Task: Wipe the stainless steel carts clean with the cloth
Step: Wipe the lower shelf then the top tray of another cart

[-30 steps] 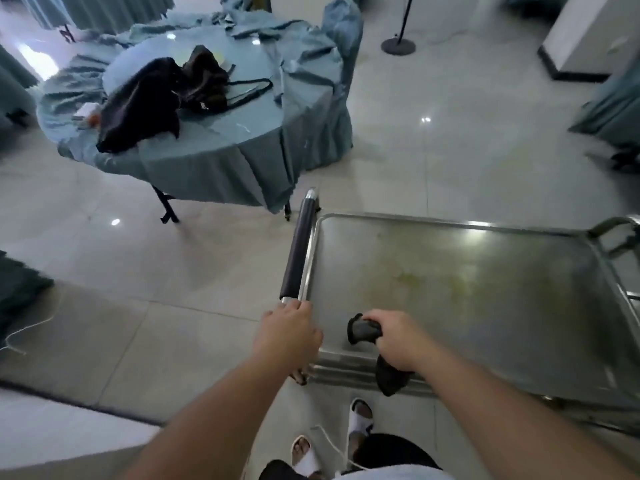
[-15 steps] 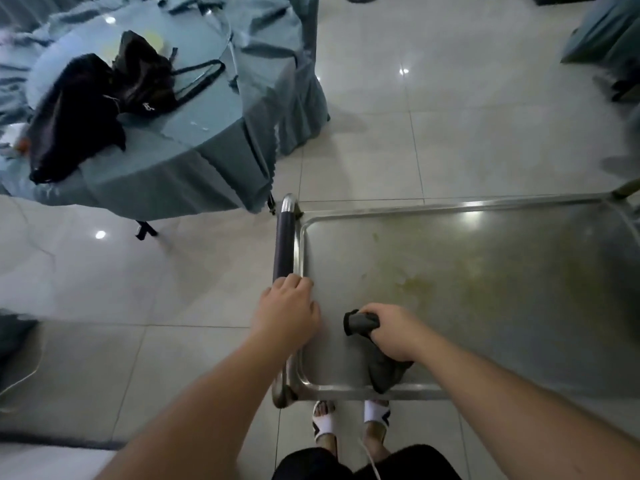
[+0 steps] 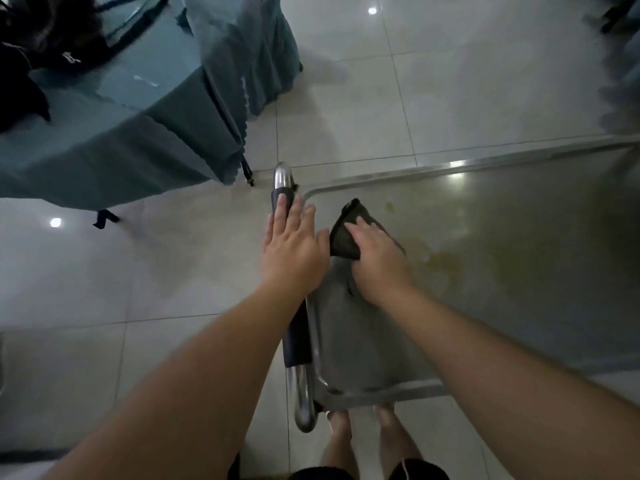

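The stainless steel cart (image 3: 502,306) fills the lower right, its flat top smeared with yellowish stains. Along its left side runs a black padded handle (image 3: 296,341) with chrome ends. My left hand (image 3: 294,244) lies over the far part of that handle, fingers stretched out and slightly spread. A dark grey cloth (image 3: 346,233) is flat on the cart top near the far left corner. My right hand (image 3: 377,261) presses down on the cloth, covering most of it.
A round table draped in teal cloth (image 3: 138,133) stands at the upper left with black bags (image 3: 41,53) on it; its legs are close to the cart's handle end. Glossy tiled floor (image 3: 415,81) surrounds the cart. My feet show below the cart's near edge.
My right hand has pushed the cloth from the cart's near edge toward the far left corner and spread it flat. My left hand slid forward along the handle and its fingers have straightened.
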### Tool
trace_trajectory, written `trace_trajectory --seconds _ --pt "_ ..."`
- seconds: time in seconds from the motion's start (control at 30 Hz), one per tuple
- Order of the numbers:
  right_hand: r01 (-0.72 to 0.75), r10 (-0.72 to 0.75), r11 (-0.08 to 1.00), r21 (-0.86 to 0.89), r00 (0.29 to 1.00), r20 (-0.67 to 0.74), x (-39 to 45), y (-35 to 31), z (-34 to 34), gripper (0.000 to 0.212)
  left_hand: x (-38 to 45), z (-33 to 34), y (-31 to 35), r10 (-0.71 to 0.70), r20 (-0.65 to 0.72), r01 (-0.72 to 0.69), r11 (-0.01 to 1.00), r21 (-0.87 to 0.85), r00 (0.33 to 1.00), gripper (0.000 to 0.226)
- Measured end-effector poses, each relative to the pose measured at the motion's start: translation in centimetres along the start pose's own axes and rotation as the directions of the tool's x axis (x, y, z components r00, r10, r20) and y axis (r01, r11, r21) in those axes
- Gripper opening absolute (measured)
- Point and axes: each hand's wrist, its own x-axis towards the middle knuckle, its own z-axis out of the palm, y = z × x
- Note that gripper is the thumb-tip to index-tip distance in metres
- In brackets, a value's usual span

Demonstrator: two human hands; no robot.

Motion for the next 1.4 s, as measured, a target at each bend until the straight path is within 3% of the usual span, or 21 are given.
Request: trace_trajectory --seconds 0.07,0.17,0.3,0.5,0.63,0.77,0.87,0.97,1.07,1.17,1.3,1.4 --pt "0.122 -0.105 0.981 -0.151 0.988 0.115 -0.3 0.5 2.9 0.075 -0.2 0.4 0.1 -0.02 -0.048 0.018 0.999 -0.042 0.999 0.063" --pt "0.249 -0.185 0.952 -0.179 0.932 0.31 -3.3 1.4 7.3 0.077 -0.5 0.6 0.0 -0.013 -0.066 0.008 0.997 -0.076 0.998 0.061" --pt "0.321 -0.265 0.933 -0.163 0.919 0.29 -11.3 3.2 11.1 0.069 -0.6 0.5 -0.2 -0.011 -0.078 0.004 0.995 -0.098 0.997 0.062" --pt "0.385 -0.308 0.863 -0.327 0.914 0.264 -20.3 5.8 13.8 0.059 -1.0 0.3 0.3 -0.025 -0.071 0.02 0.997 -0.074 0.997 0.061" --pt "0.338 -0.276 0.886 -0.317 0.935 0.225 -15.3 4.7 13.5 0.063 -1.3 0.4 0.3 -0.017 -0.067 0.015 0.999 -0.044 0.998 0.063" --pt "0.307 -0.289 0.911 -0.275 0.952 0.104 -4.4 2.5 12.2 0.068 -1.4 0.7 0.3 -0.008 -0.067 0.006 1.0 -0.028 0.998 0.065" --pt "0.32 -0.273 0.885 -0.338 0.945 0.181 5.5 0.8 9.8 0.082 -1.3 0.9 0.5 -0.013 -0.078 0.015 1.0 0.021 0.997 0.067" --pt "0.332 -0.258 0.866 -0.373 0.937 0.235 13.9 0.2 7.2 0.07 -1.2 0.9 0.7 -0.029 -0.095 0.031 0.999 0.019 0.995 0.066" --pt "0.316 -0.239 0.872 -0.373 0.941 0.239 15.3 0.0 6.1 0.069 -1.3 0.9 0.9 -0.044 -0.096 0.046 0.999 0.026 0.994 0.064" --pt "0.341 -0.257 0.859 -0.382 0.932 0.255 8.9 1.0 6.7 0.068 -1.4 0.7 1.0 -0.047 -0.07 0.05 0.998 0.041 0.996 0.064" --pt "0.467 -0.391 0.823 -0.324 0.879 0.273 -7.7 6.6 8.7 0.061 -1.5 0.0 1.3 -0.055 -0.043 0.056 0.998 0.032 0.998 0.065" --pt "0.45 -0.355 0.83 -0.328 0.881 0.312 -17.6 10.9 9.5 0.061 -1.5 0.0 1.5 -0.07 -0.038 0.072 0.995 0.062 0.997 0.066"
